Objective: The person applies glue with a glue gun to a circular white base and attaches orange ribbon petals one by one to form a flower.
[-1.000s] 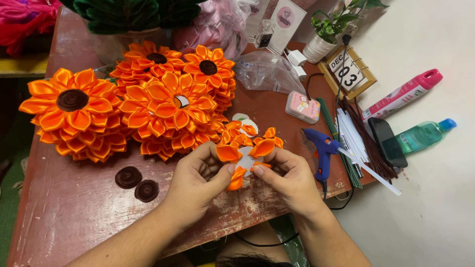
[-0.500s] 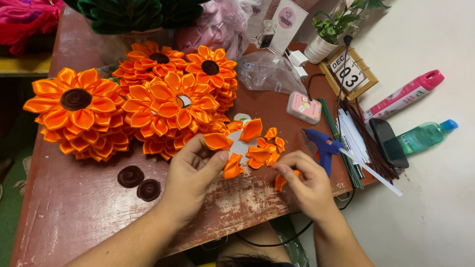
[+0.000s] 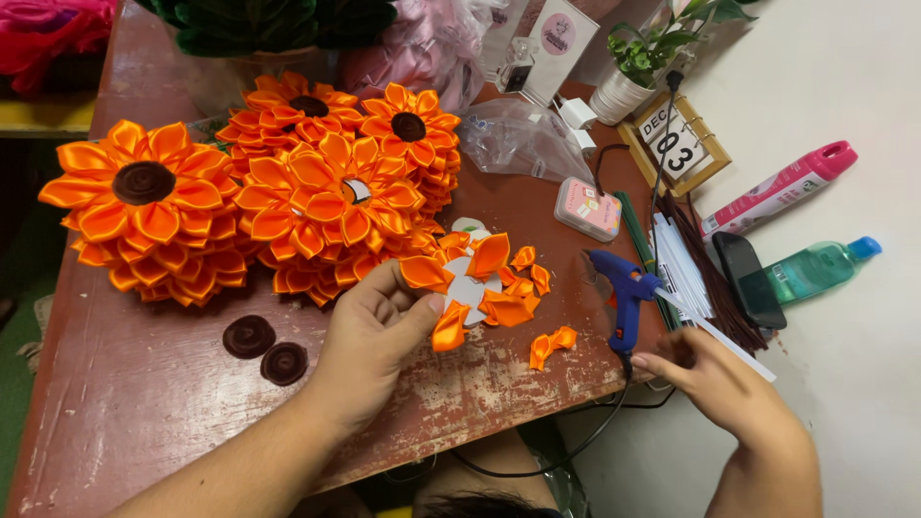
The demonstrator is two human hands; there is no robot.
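You're pinching half-built orange ribbon flower (image 3: 475,288) in left hand (image 3: 369,341): light, floppy; support white backing. Right hand (image 3: 715,384), fingers loose, empty, nearing blue glue gun (image 3: 624,297).

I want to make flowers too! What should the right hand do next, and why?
Probably close the right hand around the blue glue gun and lift it. Its fingers sit just by the gun's handle, while the left hand holds the half-made orange flower, whose white backing shows bare patches, with a loose petal lying nearby.
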